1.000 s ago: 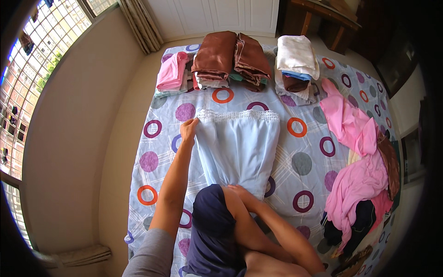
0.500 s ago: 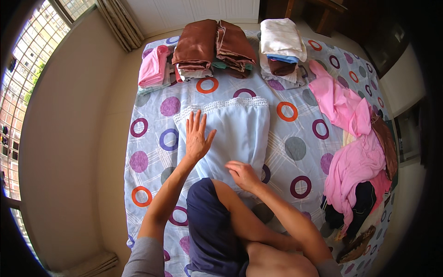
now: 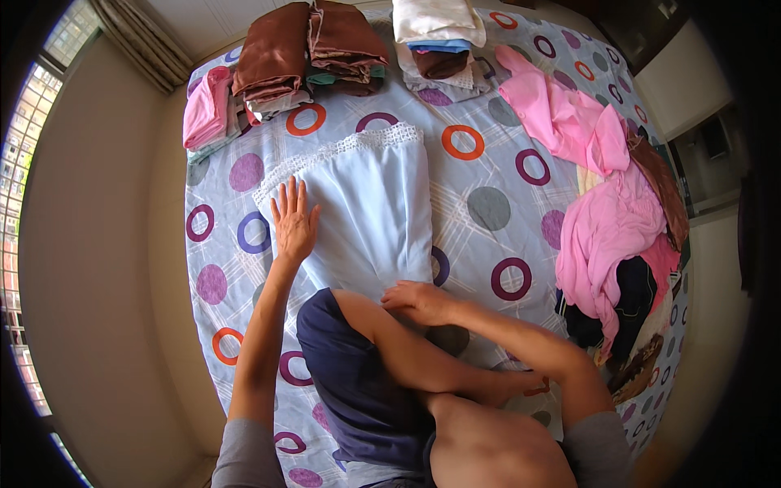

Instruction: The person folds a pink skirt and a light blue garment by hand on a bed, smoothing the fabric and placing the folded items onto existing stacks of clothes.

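A pale blue cloth with a white lace edge [image 3: 366, 203] lies spread on the bed, its lace side away from me. Whether it is a skirt or another garment, I cannot tell. My left hand [image 3: 294, 228] rests flat on its left part, fingers stretched out just below the lace. At the near edge, beside my bent knee, my right hand [image 3: 423, 303] has its fingers curled together on the cloth. Creases in the fabric converge toward that hand. My knee hides part of the near edge.
Folded stacks line the far side: pink [image 3: 207, 114], brown [image 3: 272, 57], another brown [image 3: 346, 45] and white [image 3: 438, 20]. To the right lies a loose heap of pink clothes [image 3: 610, 228] with dark pieces. All are on a patterned bedsheet [image 3: 488, 252]. A barred window [image 3: 20, 195] is at the left.
The view has shifted, so the bed and stacks sit higher and further left. My left hand still lies flat on the cloth; my right hand stays at the near edge, fingers now pointing more leftward.
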### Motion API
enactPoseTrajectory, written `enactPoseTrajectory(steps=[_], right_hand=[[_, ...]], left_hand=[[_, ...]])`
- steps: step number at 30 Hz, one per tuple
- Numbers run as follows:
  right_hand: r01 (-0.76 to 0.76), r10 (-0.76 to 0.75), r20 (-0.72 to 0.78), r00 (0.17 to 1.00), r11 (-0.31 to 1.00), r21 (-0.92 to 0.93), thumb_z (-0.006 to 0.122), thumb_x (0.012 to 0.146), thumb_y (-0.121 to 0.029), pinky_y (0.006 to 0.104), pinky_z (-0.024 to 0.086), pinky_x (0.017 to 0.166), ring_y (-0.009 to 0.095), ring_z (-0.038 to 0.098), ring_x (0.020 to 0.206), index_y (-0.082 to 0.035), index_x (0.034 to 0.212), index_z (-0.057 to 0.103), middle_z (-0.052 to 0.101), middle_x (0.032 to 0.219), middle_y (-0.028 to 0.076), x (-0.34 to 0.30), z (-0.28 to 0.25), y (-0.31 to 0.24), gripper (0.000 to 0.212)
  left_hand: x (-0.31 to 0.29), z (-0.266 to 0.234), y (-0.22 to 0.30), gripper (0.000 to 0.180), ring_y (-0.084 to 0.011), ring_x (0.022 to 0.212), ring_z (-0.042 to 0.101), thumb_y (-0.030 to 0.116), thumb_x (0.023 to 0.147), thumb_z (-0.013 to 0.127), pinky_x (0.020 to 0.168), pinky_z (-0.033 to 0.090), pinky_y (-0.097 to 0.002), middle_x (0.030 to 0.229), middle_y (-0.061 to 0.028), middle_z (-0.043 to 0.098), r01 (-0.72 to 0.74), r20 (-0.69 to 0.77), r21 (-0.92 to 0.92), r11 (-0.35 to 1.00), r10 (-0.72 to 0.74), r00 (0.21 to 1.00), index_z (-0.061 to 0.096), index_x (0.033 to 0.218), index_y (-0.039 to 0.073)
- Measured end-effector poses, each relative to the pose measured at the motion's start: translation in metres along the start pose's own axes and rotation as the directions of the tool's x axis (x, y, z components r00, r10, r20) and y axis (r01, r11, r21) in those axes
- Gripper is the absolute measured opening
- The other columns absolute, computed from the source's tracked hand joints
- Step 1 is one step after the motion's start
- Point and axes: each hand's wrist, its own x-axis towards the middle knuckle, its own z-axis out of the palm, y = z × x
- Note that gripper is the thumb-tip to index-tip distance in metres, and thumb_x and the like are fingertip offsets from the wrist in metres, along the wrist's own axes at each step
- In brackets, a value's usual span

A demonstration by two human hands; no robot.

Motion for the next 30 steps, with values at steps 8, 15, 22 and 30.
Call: enactPoseTrajectory(steps=[8, 15, 22, 30], right_hand=[[-0.27, 0.323, -0.518, 0.792, 0.946, 0.177, 0.055, 0.075, -0.011, 0.034, 0.038, 0.087, 0.025, 0.047, 0.103, -0.002, 0.098, 0.057, 0.054, 0.104, 0.012, 0.021, -0.027, 0.013, 0.025], [-0.363, 0.29, -0.332, 0.898, 0.913, -0.184, 0.048, 0.081, -0.028, 0.0428, 0.014, 0.102, 0.02, 0.028, 0.121, -0.011, 0.119, 0.044, 0.038, 0.126, 0.004, 0.001, 0.021, 0.019, 0.042], [-0.657, 0.536, -0.597, 0.597, 0.754, 0.02, 0.057, 0.07, -0.003, 0.0394, 0.033, 0.09, 0.032, 0.039, 0.108, -0.003, 0.113, 0.045, 0.041, 0.115, 0.016, -0.055, -0.026, 0.001, 0.044], [-0.618, 0.699, -0.308, 0.645, 0.715, 0.327, 0.065, 0.061, -0.005, 0.0362, 0.039, 0.081, 0.035, 0.044, 0.099, -0.004, 0.123, 0.031, 0.042, 0.108, 0.017, -0.05, 0.027, -0.033, 0.071]], left_hand=[[-0.073, -0.001, 0.076, 0.06, -0.0325, 0.125, 0.02, 0.028, 0.075, 0.056, 0.099, 0.023, -0.0438, 0.135, -0.0104, 0.026, -0.361, 0.119, -0.47, 0.805, 0.463, 0.879, 0.032, 0.127, 0.01], [-0.106, 0.004, 0.088, 0.054, -0.0288, 0.127, 0.017, 0.041, 0.081, 0.035, 0.101, 0.01, -0.048, 0.136, -0.0094, 0.024, -0.778, 0.665, 0.584, 0.233, 0.413, 0.623, 0.033, 0.128, 0.015], [-0.112, -0.017, 0.074, 0.054, -0.0284, 0.126, 0.016, 0.04, 0.08, 0.037, 0.101, 0.007, -0.0478, 0.136, -0.0094, 0.024, -0.554, 0.561, -0.037, 0.832, 0.476, 0.677, 0.033, 0.128, 0.015], [-0.139, -0.015, 0.077, 0.052, -0.0283, 0.123, 0.02, 0.037, 0.079, 0.039, 0.098, 0.011, -0.0458, 0.132, -0.0097, 0.027, -0.478, 0.489, -0.089, 0.874, 0.456, 0.744, 0.035, 0.125, 0.014]])
